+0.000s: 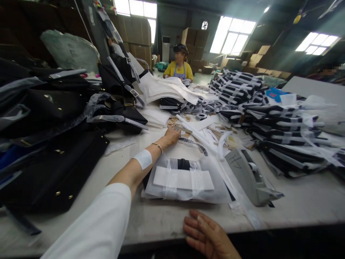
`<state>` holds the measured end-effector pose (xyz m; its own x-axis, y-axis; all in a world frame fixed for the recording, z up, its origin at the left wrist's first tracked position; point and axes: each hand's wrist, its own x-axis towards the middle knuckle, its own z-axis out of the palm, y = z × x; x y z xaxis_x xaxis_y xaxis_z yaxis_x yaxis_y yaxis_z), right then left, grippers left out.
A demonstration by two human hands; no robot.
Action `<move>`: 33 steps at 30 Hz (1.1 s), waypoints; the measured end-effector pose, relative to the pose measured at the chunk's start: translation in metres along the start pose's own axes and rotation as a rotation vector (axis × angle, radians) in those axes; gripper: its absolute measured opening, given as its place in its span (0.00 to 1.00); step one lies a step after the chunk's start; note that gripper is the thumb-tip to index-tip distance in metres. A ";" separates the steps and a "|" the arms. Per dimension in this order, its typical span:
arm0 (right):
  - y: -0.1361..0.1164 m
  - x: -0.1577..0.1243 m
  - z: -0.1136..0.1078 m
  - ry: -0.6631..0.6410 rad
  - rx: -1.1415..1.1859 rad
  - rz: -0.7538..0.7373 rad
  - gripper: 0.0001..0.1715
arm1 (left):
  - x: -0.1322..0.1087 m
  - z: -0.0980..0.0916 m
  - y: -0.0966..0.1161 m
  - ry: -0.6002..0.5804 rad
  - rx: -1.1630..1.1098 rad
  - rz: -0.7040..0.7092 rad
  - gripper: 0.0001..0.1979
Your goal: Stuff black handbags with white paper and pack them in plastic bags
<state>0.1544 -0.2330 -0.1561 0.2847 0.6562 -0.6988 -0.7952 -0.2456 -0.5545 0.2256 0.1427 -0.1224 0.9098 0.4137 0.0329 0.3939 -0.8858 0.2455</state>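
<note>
My left hand (172, 136) stretches far across the table, its fingers curled down at a heap of small brown tags (175, 122). Whatever is between those fingertips is too small to make out. Below that wrist lies a black bag (184, 164) with its handle pointing away from me, covered by a translucent white sheet (222, 192). A white card strip (183, 178) rests across this cover under clear tape. My right hand (206, 232) hovers by the table's near edge, palm turned inward, fingers apart and holding nothing. A grey tape dispenser (249, 176) stands to the bag's right.
Black bags (59, 154) are piled on the left. Stacks of wrapped black bags (291, 133) rise on the right. White sheets (167, 88) and paper scraps (212, 138) lie farther back. Across the table sits a person in a yellow top (169, 69).
</note>
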 end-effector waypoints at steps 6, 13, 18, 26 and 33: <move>0.001 0.011 0.007 -0.040 0.138 -0.021 0.35 | 0.014 -0.024 -0.016 -0.192 -0.274 0.008 0.18; 0.004 0.020 0.013 -0.080 0.213 -0.070 0.28 | 0.008 -0.002 -0.035 -0.160 -0.373 -0.093 0.19; 0.000 0.020 0.030 -0.050 0.310 -0.105 0.24 | -0.004 0.000 -0.040 -0.139 -0.355 -0.093 0.15; -0.007 0.040 0.052 -0.077 0.260 -0.213 0.25 | -0.026 -0.045 -0.014 0.131 -0.237 -0.054 0.12; -0.027 0.082 0.073 -0.055 0.160 -0.326 0.26 | -0.067 -0.137 0.029 0.466 -0.168 0.169 0.14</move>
<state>0.1599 -0.1210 -0.1658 0.5110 0.7203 -0.4692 -0.7423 0.0945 -0.6633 0.1580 0.1180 0.0153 0.7889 0.3519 0.5038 0.1859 -0.9181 0.3501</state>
